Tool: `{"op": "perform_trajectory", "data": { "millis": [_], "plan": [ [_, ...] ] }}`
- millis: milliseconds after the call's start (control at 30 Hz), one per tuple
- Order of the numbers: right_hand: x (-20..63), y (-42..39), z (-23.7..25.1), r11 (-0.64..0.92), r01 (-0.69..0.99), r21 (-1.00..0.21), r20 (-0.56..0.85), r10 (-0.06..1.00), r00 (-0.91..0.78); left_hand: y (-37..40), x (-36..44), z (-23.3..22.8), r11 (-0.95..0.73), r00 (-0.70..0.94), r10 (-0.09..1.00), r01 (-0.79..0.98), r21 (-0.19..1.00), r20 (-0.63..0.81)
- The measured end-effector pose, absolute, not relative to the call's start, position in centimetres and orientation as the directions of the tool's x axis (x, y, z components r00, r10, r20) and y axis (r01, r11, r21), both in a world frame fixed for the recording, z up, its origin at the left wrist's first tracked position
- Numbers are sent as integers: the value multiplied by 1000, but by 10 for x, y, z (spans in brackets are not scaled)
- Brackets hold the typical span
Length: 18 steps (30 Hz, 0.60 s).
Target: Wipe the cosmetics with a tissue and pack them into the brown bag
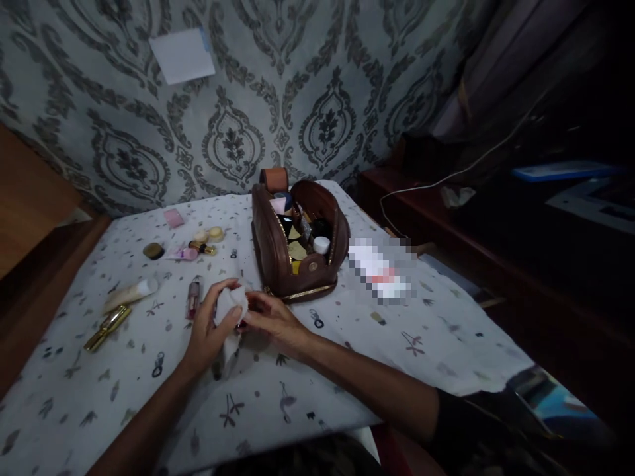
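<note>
Right now both hands meet over the table [397, 344] a little in from its near edge, closed around the same white tissue [231, 305]. The left hand [211, 330] curls its fingers up behind the tissue, thumb pressed to the front; the right hand [270, 318] pinches it from the other side, and something small and dark seems to be wrapped between them, too hidden to name. The tissue stands roughly upright, its loose tail hanging down towards the near edge, so neither hand is nearer: both are touching it.

Just beyond the right hand, towards the far edge, sits an open brown leather pouch [278, 254], its long axis running from near to far, zip spread wide and small jars and tubes inside. It is close to the knuckles but apart from them. Just beside the left hand, on its far side, lies a small pink-capped bottle [194, 296], pointing near to far. Further towards the left edge lie a cream tube [129, 294] and a gold stick [106, 328], both angled, well apart from the hands. Near the far left part of the cloth is a cluster of small things: a dark round compact [153, 250], a pink tube [183, 253] and pale round lids [215, 233]. To the right of the pouch lies a blurred white packet [380, 270].
</note>
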State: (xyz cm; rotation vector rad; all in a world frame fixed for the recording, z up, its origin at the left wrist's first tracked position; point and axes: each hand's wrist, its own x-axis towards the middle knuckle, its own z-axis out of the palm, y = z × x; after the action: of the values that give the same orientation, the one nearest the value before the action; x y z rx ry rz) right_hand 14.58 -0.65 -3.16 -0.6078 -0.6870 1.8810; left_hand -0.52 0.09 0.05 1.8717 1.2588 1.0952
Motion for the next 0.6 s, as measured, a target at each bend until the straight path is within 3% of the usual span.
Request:
{"op": "perform_trajectory", "data": {
  "millis": [267, 600],
  "plan": [
    [141, -9, -30, -405, -548, -732, -173, 888, -426, -2, -4, -1, -273, 157, 961, 385, 882, 229],
    [142, -10, -27, -465, -576, -672, -208, 865, -457, 7, -9, -5, 48, -1, 999, 40, 998, -48]
  ]
}}
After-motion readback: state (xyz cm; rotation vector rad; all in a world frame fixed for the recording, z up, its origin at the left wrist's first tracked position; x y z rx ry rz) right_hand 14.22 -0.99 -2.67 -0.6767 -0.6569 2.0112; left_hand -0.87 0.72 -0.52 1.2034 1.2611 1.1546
